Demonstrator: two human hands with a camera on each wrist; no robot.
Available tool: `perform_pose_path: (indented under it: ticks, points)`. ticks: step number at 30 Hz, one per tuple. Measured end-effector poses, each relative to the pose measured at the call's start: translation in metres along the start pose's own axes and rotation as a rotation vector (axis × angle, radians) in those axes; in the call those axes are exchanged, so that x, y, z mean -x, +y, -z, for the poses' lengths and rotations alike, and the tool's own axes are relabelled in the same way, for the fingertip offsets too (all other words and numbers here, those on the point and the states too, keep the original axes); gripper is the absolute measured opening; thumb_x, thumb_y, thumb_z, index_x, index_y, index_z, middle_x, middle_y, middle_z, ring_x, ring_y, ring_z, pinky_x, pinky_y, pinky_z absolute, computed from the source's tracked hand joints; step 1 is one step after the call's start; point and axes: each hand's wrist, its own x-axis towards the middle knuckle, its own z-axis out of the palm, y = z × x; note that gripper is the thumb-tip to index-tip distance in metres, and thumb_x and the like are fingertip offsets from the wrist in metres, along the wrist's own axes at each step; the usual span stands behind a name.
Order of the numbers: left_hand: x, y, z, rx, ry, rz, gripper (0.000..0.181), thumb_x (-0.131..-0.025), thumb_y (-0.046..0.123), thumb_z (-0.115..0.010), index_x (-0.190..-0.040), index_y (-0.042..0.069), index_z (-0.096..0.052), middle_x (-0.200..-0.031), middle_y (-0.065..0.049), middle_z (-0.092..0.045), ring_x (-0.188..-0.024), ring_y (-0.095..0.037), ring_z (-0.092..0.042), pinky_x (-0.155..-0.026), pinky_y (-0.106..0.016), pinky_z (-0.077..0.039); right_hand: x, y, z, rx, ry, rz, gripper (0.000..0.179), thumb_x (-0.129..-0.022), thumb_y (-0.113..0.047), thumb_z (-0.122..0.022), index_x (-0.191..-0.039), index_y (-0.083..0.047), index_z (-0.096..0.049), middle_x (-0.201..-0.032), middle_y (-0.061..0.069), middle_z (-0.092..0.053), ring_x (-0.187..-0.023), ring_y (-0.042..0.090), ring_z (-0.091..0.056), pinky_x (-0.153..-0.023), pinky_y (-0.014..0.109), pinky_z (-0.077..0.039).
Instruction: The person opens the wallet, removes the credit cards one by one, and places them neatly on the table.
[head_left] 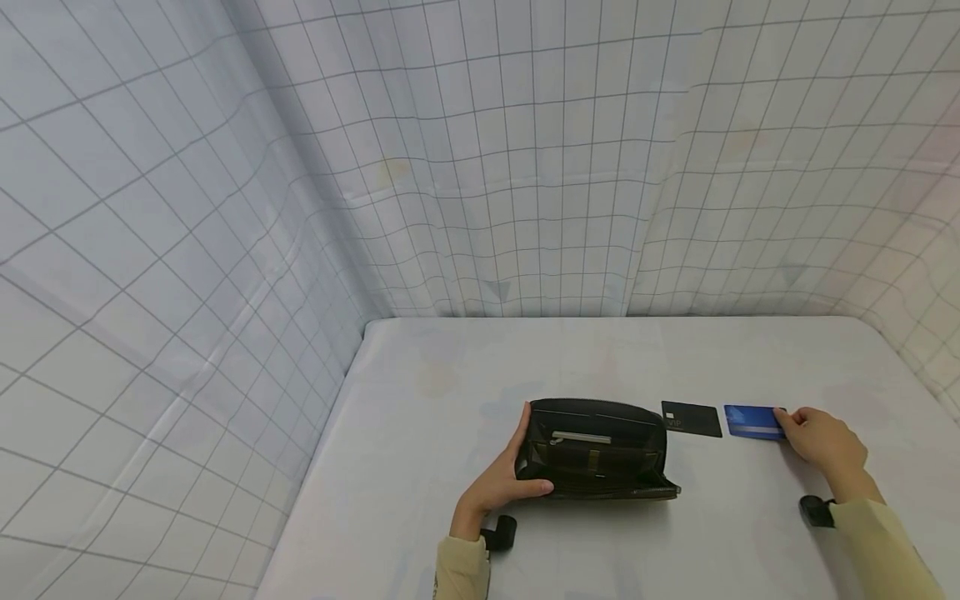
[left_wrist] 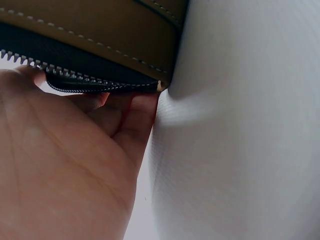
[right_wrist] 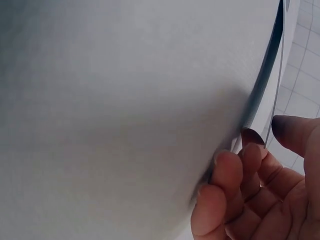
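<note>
"Blue card: where was it?"
"Right of the black card, its end pinched by the right hand; the left hand, spread, gripped the wallet."
"What mattered?"
"Probably a light pinch and steady wallet."

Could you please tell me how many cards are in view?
2: a black card just right of the open wallet, and a blue card farther right. The wallet may hide others.
</note>
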Motion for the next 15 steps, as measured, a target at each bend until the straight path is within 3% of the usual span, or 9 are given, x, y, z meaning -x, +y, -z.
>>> perform_pose_path:
  ticks: [15]
  points:
    - [0.0005, 0.0023, 0.0000, 0.012, -0.002, -0.010, 0.109, -0.079, 0.044, -0.070, -0.146, 0.030, 0.015, -0.153, 0.003, 0.018, -0.141, -0.021, 0.009, -0.111, -0.054, -0.010, 0.0041, -0.0009, -0.0009, -0.014, 0.043, 0.030, 0.047, -0.095, -0.040, -0.042, -0.082, 0.003, -0.053, -0.071, 0.015, -0.054, -0.063, 0.026, -0.048, -0.051, 0.033, -0.034]
